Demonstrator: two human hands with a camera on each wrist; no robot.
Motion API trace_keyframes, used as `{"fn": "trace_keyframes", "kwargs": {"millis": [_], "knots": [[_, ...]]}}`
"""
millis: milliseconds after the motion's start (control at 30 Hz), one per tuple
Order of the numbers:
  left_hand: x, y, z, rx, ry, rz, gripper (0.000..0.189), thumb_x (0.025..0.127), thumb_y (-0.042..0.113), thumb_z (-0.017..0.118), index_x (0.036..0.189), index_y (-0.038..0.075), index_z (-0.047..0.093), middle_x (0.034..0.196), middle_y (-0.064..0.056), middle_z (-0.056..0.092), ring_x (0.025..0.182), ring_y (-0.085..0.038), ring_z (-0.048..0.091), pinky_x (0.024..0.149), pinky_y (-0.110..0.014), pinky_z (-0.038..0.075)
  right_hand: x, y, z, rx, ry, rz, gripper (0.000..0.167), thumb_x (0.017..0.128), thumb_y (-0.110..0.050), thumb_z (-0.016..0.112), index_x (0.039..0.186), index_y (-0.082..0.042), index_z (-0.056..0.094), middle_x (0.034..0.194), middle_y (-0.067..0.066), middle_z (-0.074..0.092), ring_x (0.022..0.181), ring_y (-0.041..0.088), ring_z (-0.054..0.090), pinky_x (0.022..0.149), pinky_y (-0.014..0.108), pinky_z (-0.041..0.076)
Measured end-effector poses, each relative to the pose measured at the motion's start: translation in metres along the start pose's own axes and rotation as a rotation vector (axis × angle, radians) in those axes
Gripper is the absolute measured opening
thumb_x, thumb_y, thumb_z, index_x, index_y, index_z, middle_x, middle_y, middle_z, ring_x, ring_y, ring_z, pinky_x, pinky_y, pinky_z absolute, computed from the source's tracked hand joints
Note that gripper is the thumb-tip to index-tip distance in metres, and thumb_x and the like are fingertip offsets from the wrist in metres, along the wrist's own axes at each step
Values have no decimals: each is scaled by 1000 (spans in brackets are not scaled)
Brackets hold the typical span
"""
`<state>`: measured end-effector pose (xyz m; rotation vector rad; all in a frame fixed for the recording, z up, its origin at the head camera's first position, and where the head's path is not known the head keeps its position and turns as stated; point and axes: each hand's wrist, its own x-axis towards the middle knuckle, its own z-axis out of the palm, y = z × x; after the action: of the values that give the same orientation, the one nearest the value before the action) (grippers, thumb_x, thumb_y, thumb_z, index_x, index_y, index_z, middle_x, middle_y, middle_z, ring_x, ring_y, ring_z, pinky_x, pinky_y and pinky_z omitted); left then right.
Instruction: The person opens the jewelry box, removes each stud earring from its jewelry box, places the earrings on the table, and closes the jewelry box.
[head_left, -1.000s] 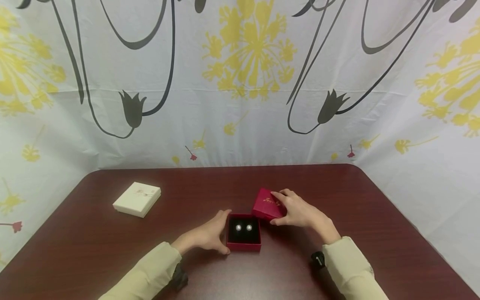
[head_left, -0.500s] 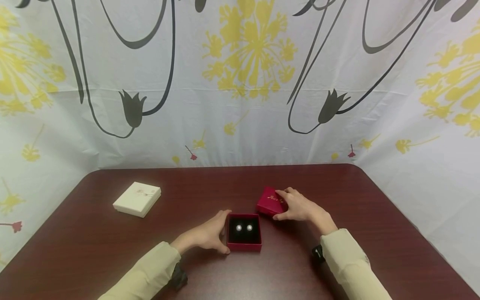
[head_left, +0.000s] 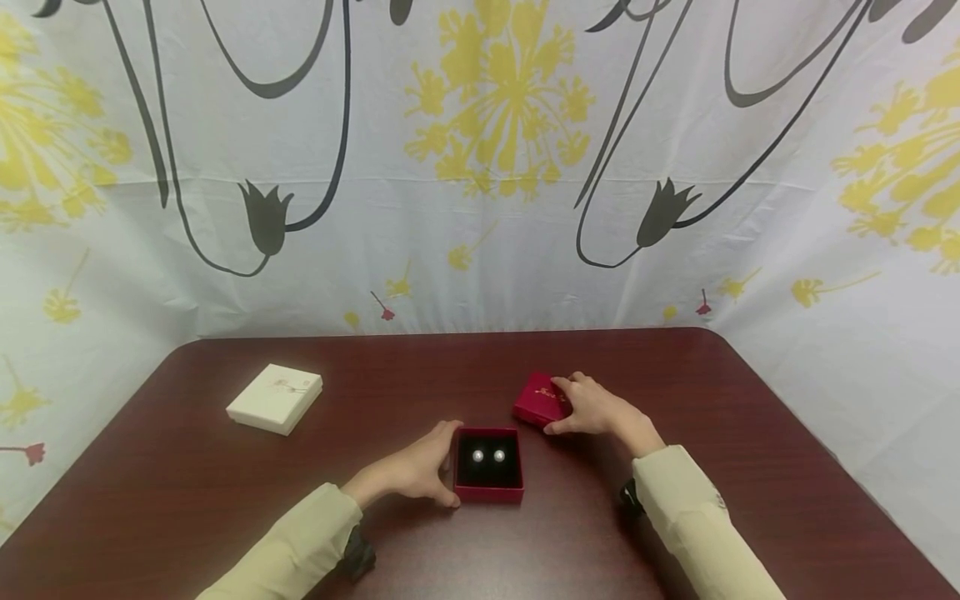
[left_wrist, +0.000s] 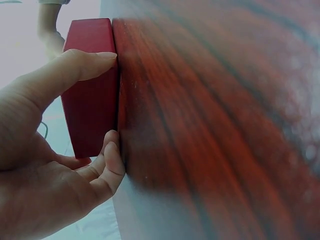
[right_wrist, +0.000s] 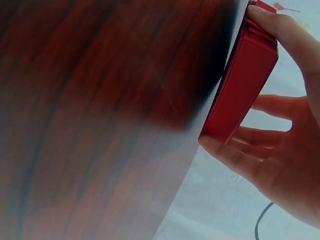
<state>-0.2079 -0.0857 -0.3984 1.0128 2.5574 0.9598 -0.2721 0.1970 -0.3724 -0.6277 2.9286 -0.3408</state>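
Head cam: wht box (head_left: 274,398) lies L of red box (head_left: 488,495).

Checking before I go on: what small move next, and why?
I'd probably settle the red lid flat on the table: the right grip holds it near the far right corner of the open box, touchdown is unclear, and the left grip steadies the box.

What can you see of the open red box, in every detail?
The open red box looks squarish, with plain walls that could be cardboard and a black lining bearing two round, pearly white beads side by side. It rests on the dark reddish-brown table, open side up. The left hand holds it by its left side.
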Motion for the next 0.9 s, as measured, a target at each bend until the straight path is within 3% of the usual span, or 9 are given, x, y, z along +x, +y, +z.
{"fn": "trace_keyframes", "kwargs": {"millis": [133,200,400,900], "knots": [[0,0,1,-2,5,9,94,60,13,78,130,-13,21,102,-13,39,72,-10,45,66,-23,40,3,-2,2,-19,-13,21,80,67,-38,73,128,4,41,110,20,47,92,27,47,73,39,46],[-1,7,-2,-12,-2,-35,92,58,9,78,128,-14,23,104,-14,39,72,-11,45,67,-23,41,5,-3,3,-32,-16,27,81,67,-38,73,128,3,40,109,19,47,91,27,47,72,39,46],[1,7,-1,17,-9,-72,95,58,10,79,130,-12,22,106,-12,39,73,-11,46,68,-23,40,7,-7,5,-50,-6,38,80,67,-38,73,128,2,40,107,19,47,89,27,47,72,40,46],[2,8,-2,39,-5,-57,94,56,12,80,129,-13,25,104,-12,40,73,-13,46,71,-25,40,13,-11,5,-80,9,31,80,69,-39,72,129,2,40,111,21,47,95,30,47,80,43,44]]}}
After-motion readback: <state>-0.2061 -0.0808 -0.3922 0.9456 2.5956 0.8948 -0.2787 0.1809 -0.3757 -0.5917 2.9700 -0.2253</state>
